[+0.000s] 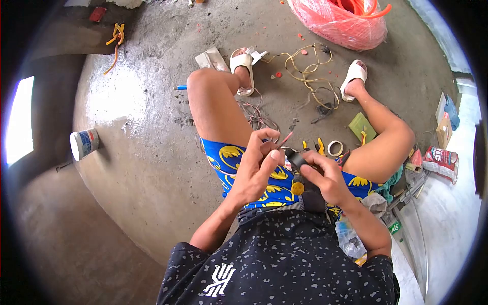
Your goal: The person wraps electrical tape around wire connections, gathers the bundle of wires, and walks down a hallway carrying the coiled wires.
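My left hand (256,170) is in front of my lap, thumb and fingers closed on a thin wire (287,138) with a reddish end that points up and right. My right hand (325,175) grips a small black rounded piece (296,158), which looks like a roll of electrical tape, though the fingers cover part of it. The two hands are close together. Just below the black piece is a yellow round end (298,188); what it belongs to is unclear. Past my hands lie yellow-handled pliers (320,146) and a pale tape roll (335,148).
Tangled thin wires (256,116) lie between my legs, with a yellowish cable (305,76) farther out. A green box (362,127) is near one leg. Plastic-wrapped red tubing (340,23) stands ahead, and a white bucket (84,144) lies to the left.
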Available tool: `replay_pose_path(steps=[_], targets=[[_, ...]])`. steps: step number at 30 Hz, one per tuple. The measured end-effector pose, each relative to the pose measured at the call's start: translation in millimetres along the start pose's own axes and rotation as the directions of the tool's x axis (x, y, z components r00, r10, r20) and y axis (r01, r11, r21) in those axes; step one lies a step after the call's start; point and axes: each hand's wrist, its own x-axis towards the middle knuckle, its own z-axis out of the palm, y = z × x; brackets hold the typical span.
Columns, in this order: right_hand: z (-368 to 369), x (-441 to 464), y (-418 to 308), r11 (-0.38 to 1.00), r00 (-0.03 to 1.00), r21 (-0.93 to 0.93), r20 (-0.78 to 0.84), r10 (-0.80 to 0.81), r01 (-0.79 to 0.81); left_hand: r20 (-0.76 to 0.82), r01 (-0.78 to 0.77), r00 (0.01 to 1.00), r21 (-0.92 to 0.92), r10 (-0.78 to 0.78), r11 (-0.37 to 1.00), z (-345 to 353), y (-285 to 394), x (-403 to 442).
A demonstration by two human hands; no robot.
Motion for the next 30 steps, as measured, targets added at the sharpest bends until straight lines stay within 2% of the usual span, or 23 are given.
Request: replay_pose_path(steps=[1,2,4,5,7,10,20,24,26,28,30], targets=[[-2.9,4.2,1.2,0.998,1.000,-0.056,0.019,0.007,-0.006,0.068,0.012,0.998,0.087,-0.018,0.996,-4.8,-1.8,1.6],[-2.3,8.0,2.7,0.998,1.000,-0.056,0.021,0.006,-0.005,0.066,0.011,0.998,0.089,-0.017,0.996,-5.9,0.1,0.9],[1.7,13.4,4.3,0.997,1.000,0.074,-0.007,-0.015,0.015,0.084,0.086,0.991,0.195,-0.104,0.977,-4.6,12.3,-1.1],[2.2,13.9,2.9,0.997,1.000,0.075,-0.006,-0.016,0.017,0.084,0.086,0.991,0.196,-0.104,0.977,-6.1,13.1,-1.8],[1.9,14.0,-0.9,0.989,0.998,0.148,0.054,-0.039,0.031,0.087,0.166,0.977,0.254,-0.193,0.953,-8.3,13.7,-2.0],[-1.0,15.6,3.4,0.992,0.990,0.103,0.111,-0.083,0.071,0.089,0.217,0.968,0.186,-0.236,0.958,-6.0,9.8,-1.8],[-3.1,11.3,4.5,0.984,0.990,0.157,0.099,-0.103,0.087,0.134,0.240,0.956,0.162,-0.262,0.957,-4.8,14.9,0.4],[-4.4,11.2,8.2,0.982,0.987,0.146,0.082,-0.136,0.123,0.162,0.224,0.960,0.055,-0.230,0.973,-4.6,10.0,3.6],[-6.5,11.3,10.9,0.985,0.991,0.141,0.077,-0.113,0.101,0.153,0.265,0.948,0.100,-0.278,0.959,-4.2,13.8,6.5],[-7.8,11.8,10.8,0.988,0.991,0.120,0.081,-0.102,0.092,0.127,0.232,0.961,0.102,-0.244,0.967,-4.6,9.8,8.9],[-5.5,11.4,6.9,0.990,0.993,0.108,0.072,-0.098,0.090,0.113,0.223,0.958,0.285,-0.264,0.932,-8.0,5.8,12.8]])
